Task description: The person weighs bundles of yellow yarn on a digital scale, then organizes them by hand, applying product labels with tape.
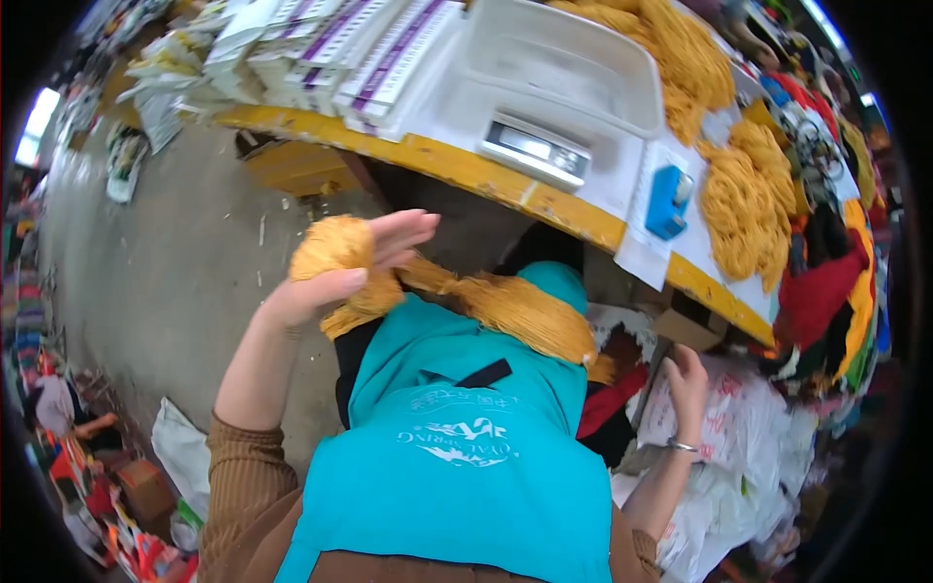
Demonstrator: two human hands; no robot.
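Note:
My left hand (pixel 389 255) is raised left of my lap, its fingers stretched out. A golden-yellow yarn skein (pixel 530 309) is looped around that hand, bunched thickly over the palm and thumb side. From there the yarn runs across my lap, over the teal apron (pixel 457 408), to the far knee. My right hand (pixel 687 389) is held off to the right, beside white plastic bags. Its fingers are loosely bent, the thumb stands apart, and no object shows in it.
Ahead is a yellow-edged table (pixel 428 160) with stacked white-and-purple boxes (pixel 389 63), a clear plastic bin (pixel 564 58), a digital scale (pixel 536 149) and a blue tape dispenser (pixel 669 202). More yellow skeins (pixel 743 199) lie at right. White plastic bags (pixel 729 457) sit below.

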